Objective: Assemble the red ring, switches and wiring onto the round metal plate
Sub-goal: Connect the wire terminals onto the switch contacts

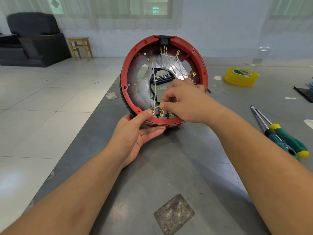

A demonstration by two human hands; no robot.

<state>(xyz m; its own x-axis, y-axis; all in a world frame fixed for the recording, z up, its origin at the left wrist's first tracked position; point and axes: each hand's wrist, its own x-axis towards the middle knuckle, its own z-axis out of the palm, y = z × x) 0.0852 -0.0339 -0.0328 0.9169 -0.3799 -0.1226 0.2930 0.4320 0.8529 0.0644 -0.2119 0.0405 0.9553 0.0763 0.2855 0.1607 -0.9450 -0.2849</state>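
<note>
The red ring stands on edge on the grey table, tilted back, with the round metal plate seated inside it. A black socket sits at the ring's top, and white wires with brass terminals run across the plate. Grey switches with brass tabs line the ring's bottom. My left hand grips the ring's lower rim, thumb inside and fingers underneath. My right hand reaches inside the ring and pinches a white wire end just above the switch tabs.
Two green-and-yellow screwdrivers lie at the right. A yellow tape roll sits at the back right. A black tray of small parts shows through the plate's centre hole. The table's left edge borders a tiled floor with a sofa and a stool.
</note>
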